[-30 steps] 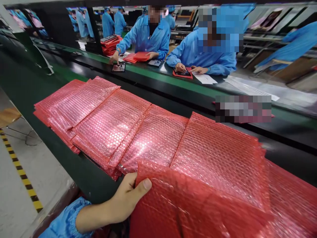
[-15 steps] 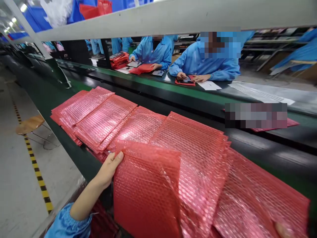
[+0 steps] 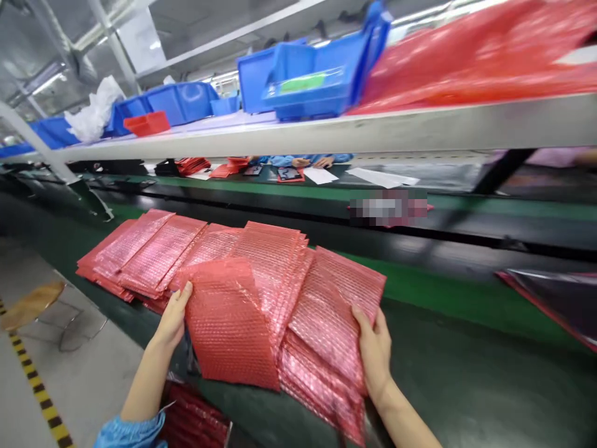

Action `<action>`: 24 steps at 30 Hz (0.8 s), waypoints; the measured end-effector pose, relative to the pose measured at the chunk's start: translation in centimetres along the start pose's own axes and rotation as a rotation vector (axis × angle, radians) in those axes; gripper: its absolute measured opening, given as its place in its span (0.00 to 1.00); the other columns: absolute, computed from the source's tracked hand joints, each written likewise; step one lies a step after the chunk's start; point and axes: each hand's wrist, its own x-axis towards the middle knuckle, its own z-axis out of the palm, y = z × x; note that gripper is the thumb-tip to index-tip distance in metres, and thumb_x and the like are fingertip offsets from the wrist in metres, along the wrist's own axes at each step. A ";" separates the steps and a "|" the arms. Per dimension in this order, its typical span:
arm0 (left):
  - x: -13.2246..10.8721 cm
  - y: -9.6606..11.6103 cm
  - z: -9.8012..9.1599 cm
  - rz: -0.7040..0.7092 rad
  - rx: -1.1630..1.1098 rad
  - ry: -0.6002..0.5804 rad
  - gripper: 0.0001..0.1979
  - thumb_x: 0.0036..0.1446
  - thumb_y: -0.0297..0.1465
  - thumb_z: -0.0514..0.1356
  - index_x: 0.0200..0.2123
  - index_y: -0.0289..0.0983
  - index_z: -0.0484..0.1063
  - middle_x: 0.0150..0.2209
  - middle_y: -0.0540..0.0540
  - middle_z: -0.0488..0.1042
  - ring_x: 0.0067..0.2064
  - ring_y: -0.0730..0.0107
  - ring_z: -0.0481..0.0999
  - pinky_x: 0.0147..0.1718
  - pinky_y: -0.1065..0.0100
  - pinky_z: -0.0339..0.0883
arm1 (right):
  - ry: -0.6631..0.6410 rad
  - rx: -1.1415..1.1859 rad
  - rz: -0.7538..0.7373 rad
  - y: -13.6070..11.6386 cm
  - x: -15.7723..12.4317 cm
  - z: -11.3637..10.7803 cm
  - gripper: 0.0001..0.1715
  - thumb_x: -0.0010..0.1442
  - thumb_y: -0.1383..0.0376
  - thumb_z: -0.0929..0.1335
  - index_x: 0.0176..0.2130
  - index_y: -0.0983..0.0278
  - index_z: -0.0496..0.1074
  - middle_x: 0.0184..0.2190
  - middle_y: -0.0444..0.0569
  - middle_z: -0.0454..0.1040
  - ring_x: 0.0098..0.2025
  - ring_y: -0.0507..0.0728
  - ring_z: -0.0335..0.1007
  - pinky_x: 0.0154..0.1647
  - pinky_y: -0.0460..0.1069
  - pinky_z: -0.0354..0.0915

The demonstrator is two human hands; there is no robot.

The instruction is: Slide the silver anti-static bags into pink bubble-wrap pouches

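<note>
A fanned row of red bubble-wrap bags (image 3: 153, 252) lies along the near edge of a dark green conveyor table (image 3: 443, 361). My left hand (image 3: 173, 314) grips the left edge of the nearest bag (image 3: 228, 323), thumb on top. My right hand (image 3: 373, 348) holds the right side of a thick bundle of red bags (image 3: 326, 323), fingers closed around its edge. Both arms reach up from below; the left wears a blue sleeve (image 3: 133, 432).
An overhead shelf (image 3: 326, 127) carries blue bins (image 3: 317, 78), a red tray (image 3: 147, 122) and red bags. Across the belt, other people's hands (image 3: 310, 163) work with red items and paper sheets. A wooden stool (image 3: 30, 305) stands on the floor at left by yellow-black tape.
The view has tilted up and pulled back, showing the shelf. My right hand has come into sight on the bundle's right edge. My left hand still holds the front bag.
</note>
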 end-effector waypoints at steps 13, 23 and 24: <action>-15.0 2.1 21.2 0.093 -0.003 -0.564 0.31 0.56 0.56 0.75 0.46 0.32 0.85 0.43 0.39 0.87 0.44 0.53 0.86 0.45 0.62 0.80 | -0.419 0.223 -0.211 -16.5 -5.5 -10.4 0.40 0.56 0.35 0.78 0.55 0.57 0.81 0.54 0.54 0.83 0.53 0.67 0.81 0.55 0.58 0.76; -18.5 -2.4 31.8 -0.140 -0.069 -0.869 0.35 0.49 0.55 0.79 0.46 0.30 0.84 0.47 0.33 0.86 0.50 0.48 0.86 0.54 0.57 0.78 | 0.132 0.148 -0.346 -16.8 -3.9 -17.4 0.30 0.67 0.39 0.74 0.46 0.62 0.85 0.38 0.48 0.84 0.39 0.60 0.76 0.42 0.51 0.70; -18.8 -2.9 31.7 -0.134 -0.070 -0.884 0.35 0.48 0.55 0.80 0.45 0.31 0.84 0.47 0.34 0.86 0.50 0.48 0.86 0.53 0.57 0.78 | 0.141 0.158 -0.323 -16.7 -4.1 -17.8 0.31 0.66 0.39 0.74 0.45 0.63 0.85 0.37 0.48 0.83 0.38 0.59 0.76 0.40 0.51 0.70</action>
